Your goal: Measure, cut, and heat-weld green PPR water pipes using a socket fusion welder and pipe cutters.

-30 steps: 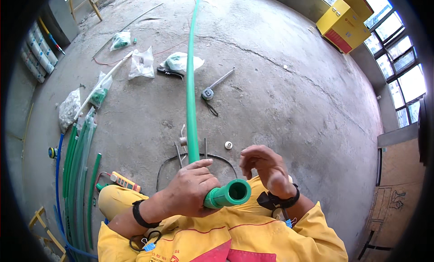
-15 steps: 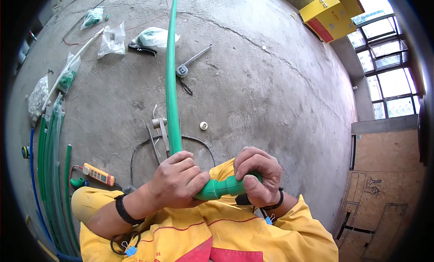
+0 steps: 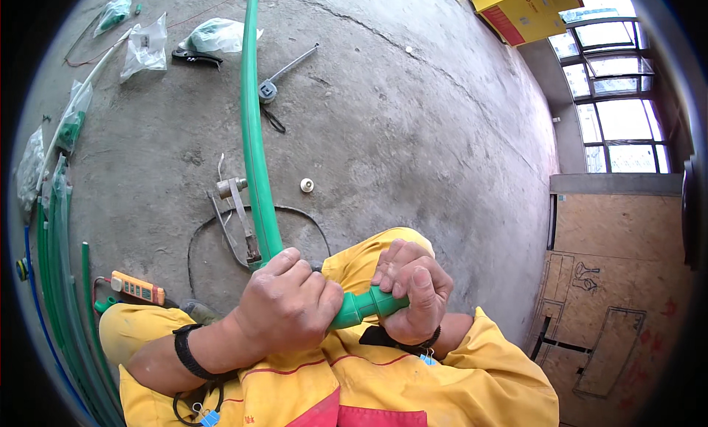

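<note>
A long green plastic pipe (image 3: pixel 254 147) runs from the top of the view down to my lap. My left hand (image 3: pixel 291 301) is closed around its near end, where it meets a green elbow fitting (image 3: pixel 358 309) that points right. The joint is hidden under my fingers. My right hand (image 3: pixel 417 294) is closed on the elbow's right end, with fingers curled over the top and thumb raised. Beyond my knees a metal pipe-welding tool (image 3: pixel 232 195) with a dark cable lies on the floor. A small white round piece (image 3: pixel 307 185) stands to its right.
A tape measure (image 3: pixel 268 92), a black cutter (image 3: pixel 196 57) and plastic bags of fittings (image 3: pixel 146 47) lie farther off. Several green pipes (image 3: pixel 63 279) line the left, near an orange-and-white power strip (image 3: pixel 138 287). A yellow box (image 3: pixel 520 14) stands far right, by wooden boards (image 3: pixel 619 242).
My right thumb has lifted off the fitting, and the fingers have shifted their hold on its end. My left hand keeps its grip. The whole view has shifted, so the floor things appear farther left and up.
</note>
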Demonstrator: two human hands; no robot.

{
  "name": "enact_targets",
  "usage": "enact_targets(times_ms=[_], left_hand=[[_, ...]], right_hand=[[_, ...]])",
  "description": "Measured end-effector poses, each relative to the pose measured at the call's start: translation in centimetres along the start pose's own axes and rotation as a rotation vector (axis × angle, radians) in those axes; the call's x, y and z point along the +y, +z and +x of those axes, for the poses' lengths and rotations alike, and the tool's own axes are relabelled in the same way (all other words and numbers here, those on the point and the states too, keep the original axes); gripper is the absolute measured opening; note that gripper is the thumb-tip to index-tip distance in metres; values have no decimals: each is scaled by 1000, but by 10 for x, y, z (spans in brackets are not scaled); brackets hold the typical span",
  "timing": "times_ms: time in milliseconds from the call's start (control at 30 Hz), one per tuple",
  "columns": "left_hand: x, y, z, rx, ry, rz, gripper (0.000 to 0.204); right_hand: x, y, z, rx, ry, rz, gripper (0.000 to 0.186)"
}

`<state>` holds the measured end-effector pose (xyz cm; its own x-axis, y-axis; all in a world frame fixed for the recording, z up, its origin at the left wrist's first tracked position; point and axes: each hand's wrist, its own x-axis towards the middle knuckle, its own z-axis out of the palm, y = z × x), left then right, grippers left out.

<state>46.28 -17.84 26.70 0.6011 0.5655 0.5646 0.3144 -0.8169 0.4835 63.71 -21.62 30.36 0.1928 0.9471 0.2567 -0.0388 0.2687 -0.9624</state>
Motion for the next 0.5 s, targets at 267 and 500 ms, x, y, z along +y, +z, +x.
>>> enact_targets(times_ms=[267,500], left_hand=[[-2,5,1,-37,-25,-9,11],[-4,3,1,-45,-30,-8,12]], right_hand=[[3,0,-1,77,72,-45,37],[1,-2,1,29,101,-63,34]])
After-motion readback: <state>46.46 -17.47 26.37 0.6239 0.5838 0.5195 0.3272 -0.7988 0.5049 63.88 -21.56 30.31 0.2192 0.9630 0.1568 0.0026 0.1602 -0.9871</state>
